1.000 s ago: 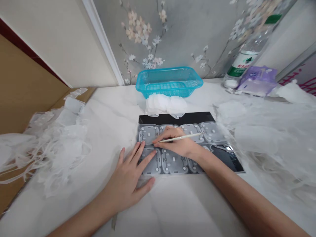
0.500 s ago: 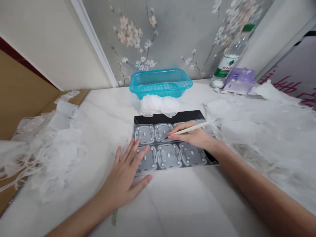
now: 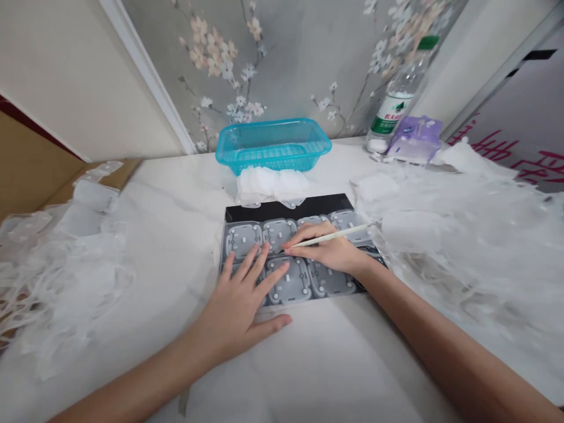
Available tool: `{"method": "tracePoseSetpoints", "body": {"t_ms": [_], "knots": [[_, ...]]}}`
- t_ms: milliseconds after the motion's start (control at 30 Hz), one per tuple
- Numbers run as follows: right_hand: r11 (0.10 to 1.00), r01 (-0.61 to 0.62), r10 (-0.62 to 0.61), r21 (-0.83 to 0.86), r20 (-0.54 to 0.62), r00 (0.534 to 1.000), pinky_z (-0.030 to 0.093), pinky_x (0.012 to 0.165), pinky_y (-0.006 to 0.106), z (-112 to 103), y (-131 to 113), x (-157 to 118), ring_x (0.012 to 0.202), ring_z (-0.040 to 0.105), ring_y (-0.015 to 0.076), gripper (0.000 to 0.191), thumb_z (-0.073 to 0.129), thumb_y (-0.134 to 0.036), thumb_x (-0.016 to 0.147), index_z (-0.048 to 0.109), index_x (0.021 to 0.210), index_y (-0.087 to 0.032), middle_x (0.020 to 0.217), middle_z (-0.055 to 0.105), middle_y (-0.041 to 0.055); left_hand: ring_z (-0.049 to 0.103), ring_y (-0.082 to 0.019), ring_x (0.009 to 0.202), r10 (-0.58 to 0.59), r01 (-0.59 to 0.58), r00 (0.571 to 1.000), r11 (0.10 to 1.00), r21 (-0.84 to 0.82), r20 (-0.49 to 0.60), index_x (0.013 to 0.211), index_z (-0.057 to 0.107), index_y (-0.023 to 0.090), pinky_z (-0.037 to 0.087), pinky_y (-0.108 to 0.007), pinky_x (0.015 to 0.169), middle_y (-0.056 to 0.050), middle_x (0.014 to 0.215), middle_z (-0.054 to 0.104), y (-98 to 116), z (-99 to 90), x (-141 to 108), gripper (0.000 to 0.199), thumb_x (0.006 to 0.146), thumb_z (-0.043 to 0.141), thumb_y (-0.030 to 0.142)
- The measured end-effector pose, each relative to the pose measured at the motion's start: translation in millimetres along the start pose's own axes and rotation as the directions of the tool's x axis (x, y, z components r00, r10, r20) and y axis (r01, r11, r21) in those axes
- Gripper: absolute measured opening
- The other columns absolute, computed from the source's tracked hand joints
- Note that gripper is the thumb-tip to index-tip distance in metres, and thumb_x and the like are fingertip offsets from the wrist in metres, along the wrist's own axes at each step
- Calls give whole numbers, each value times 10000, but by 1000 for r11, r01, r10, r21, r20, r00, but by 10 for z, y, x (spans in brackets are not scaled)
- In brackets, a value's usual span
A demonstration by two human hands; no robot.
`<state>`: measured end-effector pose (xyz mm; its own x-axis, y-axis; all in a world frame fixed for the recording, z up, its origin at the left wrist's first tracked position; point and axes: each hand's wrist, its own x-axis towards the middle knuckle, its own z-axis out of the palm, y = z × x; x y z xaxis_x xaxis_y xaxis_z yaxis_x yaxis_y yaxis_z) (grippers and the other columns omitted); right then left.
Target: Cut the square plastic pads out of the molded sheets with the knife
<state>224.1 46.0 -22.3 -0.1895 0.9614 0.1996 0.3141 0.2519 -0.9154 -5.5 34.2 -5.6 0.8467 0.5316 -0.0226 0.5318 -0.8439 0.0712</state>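
Marbled white tabletop [image 3: 171,229] fills my feed. Nearest, I see the left hand [image 3: 233,302], fingers spread over clear panels [image 3: 289,281] on a black board [image 3: 324,203] at centre; the right hand [image 3: 332,251] pinches a slim pale tool [image 3: 341,234]. These panels look joined, so unfinished; white stack [image 3: 267,183] at twelve seems done, with scraps [image 3: 88,276] at nine, film [image 3: 449,217] at three, blue basket [image 3: 273,155] beyond the stack.

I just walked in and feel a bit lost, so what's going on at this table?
The right hand holds a thin white tool, its tip at a sheet of translucent molded pieces on a black board. The left hand is spread over the sheet's near left part. White pieces lie by the blue basket.
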Motion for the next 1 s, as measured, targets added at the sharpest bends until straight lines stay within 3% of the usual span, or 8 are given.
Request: {"method": "tracePoseSetpoints", "body": {"t_ms": [300,400,500,600,1000], "knots": [[992,101,-103,-71,-20,995,472,646,254,35,36,-5,707,617,143,107,670,-241,775,733,822,-169,758,715,53,183,-381,1383,-18,18,999,1000,-19,31,1450,175,350,241,-618,1024,-60,1525,231,-12,75,68,726,825,374,662],[967,205,-197,-153,63,978,463,690,267,9,-30,18,715,608,138,100,625,-217,814,714,809,-173,753,713,43,196,-385,1378,-19,20,1000,1000,-19,19,1444,208,345,235,-616,1030,-63,1524,235,-7,74,67,716,824,390,653],[940,252,-212,-228,184,960,443,719,270,-75,-105,42,714,584,132,104,601,-180,827,693,779,-174,720,696,27,197,-387,1377,-25,25,999,999,-24,22,1441,215,350,223,-630,1028,-65,1525,231,-7,69,74,710,824,397,649],[931,232,-167,-283,233,958,432,718,270,-171,-147,42,736,566,140,100,603,-171,822,685,764,-176,699,679,21,204,-397,1373,-36,37,999,999,-29,40,1438,213,362,224,-660,1007,-64,1528,217,-1,55,80,702,824,385,655],[959,56,8,-279,223,975,430,728,287,-366,-205,-34,775,573,158,86,619,-186,796,703,777,-185,746,702,17,149,-418,1381,-83,89,993,994,-59,90,1420,268,379,192,-709,990,-52,1534,195,38,-6,93,674,821,357,674]]}}
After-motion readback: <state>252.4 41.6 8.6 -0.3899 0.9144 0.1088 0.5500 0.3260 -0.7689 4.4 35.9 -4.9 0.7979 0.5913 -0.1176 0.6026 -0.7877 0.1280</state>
